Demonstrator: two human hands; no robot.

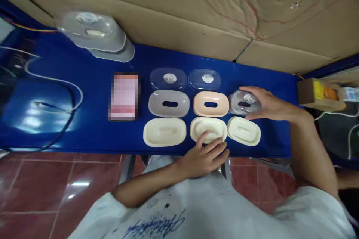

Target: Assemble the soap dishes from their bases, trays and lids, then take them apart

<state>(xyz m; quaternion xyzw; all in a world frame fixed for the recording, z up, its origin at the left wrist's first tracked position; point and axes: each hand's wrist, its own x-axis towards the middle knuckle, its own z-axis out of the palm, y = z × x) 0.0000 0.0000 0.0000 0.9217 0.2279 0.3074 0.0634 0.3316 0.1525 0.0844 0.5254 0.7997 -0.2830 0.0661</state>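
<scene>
My right hand point(265, 102) grips a clear lid point(249, 98) with a round sticker, which sits over a grey slotted soap dish tray point(237, 107). Just in front lies a slightly turned cream base point(244, 130). Fingers spread, my left hand point(209, 157) rests at the front edge of the middle cream base point(196, 125), partly covering it; it holds nothing. Another cream base point(164, 132) lies to the left. Behind these bases are a grey slotted tray point(179, 99) and a peach one point(221, 101), then two clear lids point(157, 78) point(193, 78) with stickers.
A pixelated phone-shaped thing point(123, 97) lies left of the trays on the blue table point(92, 134). Stacked grey containers with clear lids point(103, 31) stand at the back left, near cables point(81, 95). Cardboard point(179, 30) lines the back; a small carton point(310, 95) is right.
</scene>
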